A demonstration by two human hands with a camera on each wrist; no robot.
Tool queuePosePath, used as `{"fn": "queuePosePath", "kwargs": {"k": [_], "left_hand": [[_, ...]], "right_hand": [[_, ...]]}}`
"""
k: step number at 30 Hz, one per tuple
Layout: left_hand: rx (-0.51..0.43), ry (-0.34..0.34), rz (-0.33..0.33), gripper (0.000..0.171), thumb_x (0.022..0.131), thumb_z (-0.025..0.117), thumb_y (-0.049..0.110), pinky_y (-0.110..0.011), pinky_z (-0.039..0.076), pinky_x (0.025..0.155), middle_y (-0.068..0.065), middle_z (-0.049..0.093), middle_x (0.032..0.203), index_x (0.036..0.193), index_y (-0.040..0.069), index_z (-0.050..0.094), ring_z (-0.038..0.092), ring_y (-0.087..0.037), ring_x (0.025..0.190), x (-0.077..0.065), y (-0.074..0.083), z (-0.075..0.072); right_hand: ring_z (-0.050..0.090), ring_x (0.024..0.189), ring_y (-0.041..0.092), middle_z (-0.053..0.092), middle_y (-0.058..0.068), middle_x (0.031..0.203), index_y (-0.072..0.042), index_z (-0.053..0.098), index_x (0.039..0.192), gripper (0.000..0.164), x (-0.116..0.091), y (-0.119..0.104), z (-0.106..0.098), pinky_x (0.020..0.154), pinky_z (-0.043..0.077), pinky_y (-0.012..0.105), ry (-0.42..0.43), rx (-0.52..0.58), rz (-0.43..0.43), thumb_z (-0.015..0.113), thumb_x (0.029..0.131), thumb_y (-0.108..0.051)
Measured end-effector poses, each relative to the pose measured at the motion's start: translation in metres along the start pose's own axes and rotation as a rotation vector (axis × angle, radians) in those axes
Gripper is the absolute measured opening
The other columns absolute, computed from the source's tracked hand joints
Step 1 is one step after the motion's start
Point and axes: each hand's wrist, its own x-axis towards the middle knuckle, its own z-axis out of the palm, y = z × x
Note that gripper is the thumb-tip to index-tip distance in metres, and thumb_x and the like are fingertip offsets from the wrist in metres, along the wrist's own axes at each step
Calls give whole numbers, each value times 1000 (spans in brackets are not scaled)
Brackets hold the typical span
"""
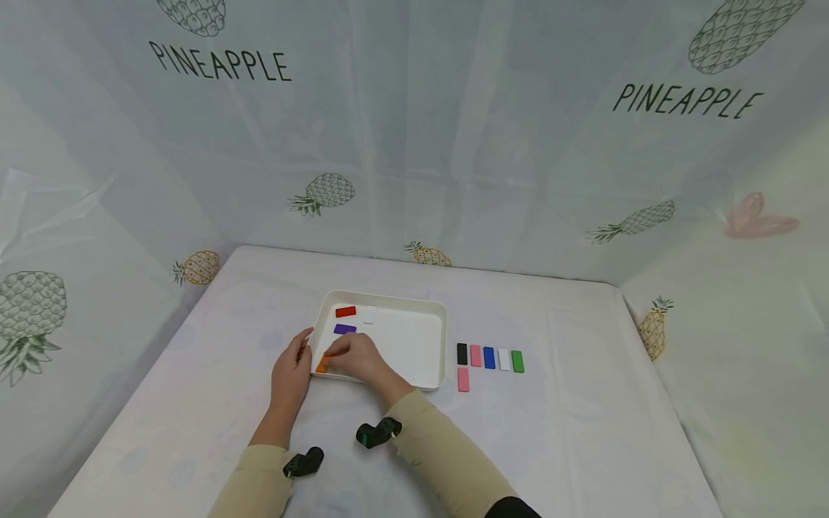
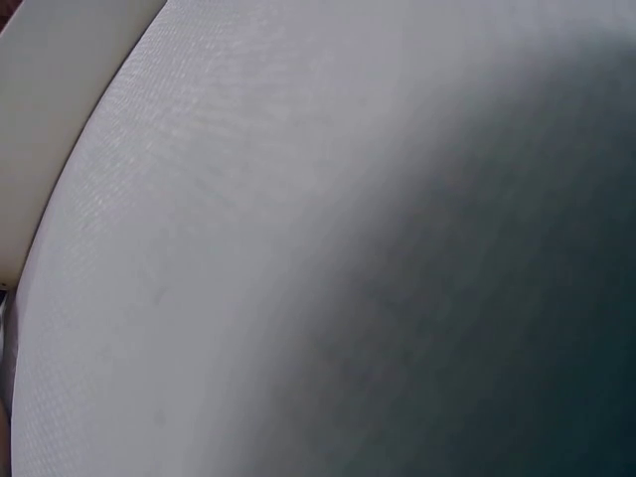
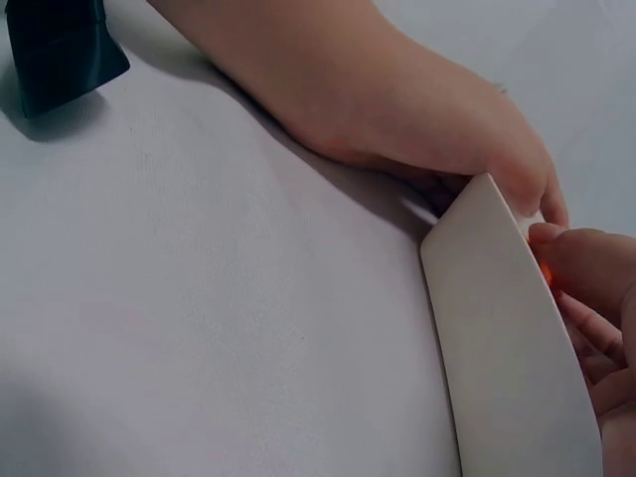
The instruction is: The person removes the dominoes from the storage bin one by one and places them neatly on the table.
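A shallow white tray (image 1: pixel 414 345) lies on the cloth-covered table. My left hand (image 1: pixel 291 367) holds it at its left side near the front corner, with the thumb up at the rim in the right wrist view. Over the tray's near left corner, my right hand (image 1: pixel 359 356) pinches a small orange block (image 1: pixel 321 365), partly hidden by the fingers. Farther back in the tray lie a red block (image 1: pixel 346 311), a purple block (image 1: pixel 345 329) and a white block (image 1: pixel 370 316). The left wrist view shows mostly cloth and a dark blur.
Right of the tray stands a row of small blocks: black (image 1: pixel 462 353), pink (image 1: pixel 476 355), blue (image 1: pixel 489 357), white (image 1: pixel 504 359) and green (image 1: pixel 517 361). Another pink block (image 1: pixel 463 379) lies in front of the black one. Pineapple-printed curtains (image 1: pixel 414 144) enclose the table.
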Motion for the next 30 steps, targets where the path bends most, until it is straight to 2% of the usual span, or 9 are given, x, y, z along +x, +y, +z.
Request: {"fn": "queuePosePath", "kwargs": {"k": [4,11,14,21,30], "left_hand": [[18,-3,-13,41,103,41,20,-49,46,96,-15,60,129,143,14,49,55,-30,113,1,0,2],[16,-5,-9,41,104,40,21,-50,45,96,-16,59,129,143,13,48,54,-31,112,0,1,2],[12,2,-9,41,104,39,20,-50,45,95,-16,59,128,143,13,48,54,-30,110,-1,1,2],[6,24,-2,41,104,39,20,-48,45,92,-15,59,126,143,13,49,54,-29,108,-1,0,3],[-28,28,26,41,104,39,22,-47,44,90,-15,61,125,143,13,50,55,-29,107,-2,-4,4]], "right_hand": [[55,79,0,68,-11,84,-11,80,88,9,-6,-3,-6,70,48,18,53,33,-3,80,80,-13],[63,78,5,70,-5,87,-8,78,95,14,-20,-3,-17,71,53,20,114,285,87,78,81,-5],[66,79,7,72,-2,88,-6,77,96,15,-26,-2,-23,75,54,22,139,349,121,77,81,-3],[63,78,8,71,-3,89,-8,78,95,14,-36,3,-38,72,53,22,159,362,138,75,83,-3],[66,74,14,71,4,93,-4,76,104,20,-53,14,-49,69,57,28,136,446,146,71,85,-1]]}}
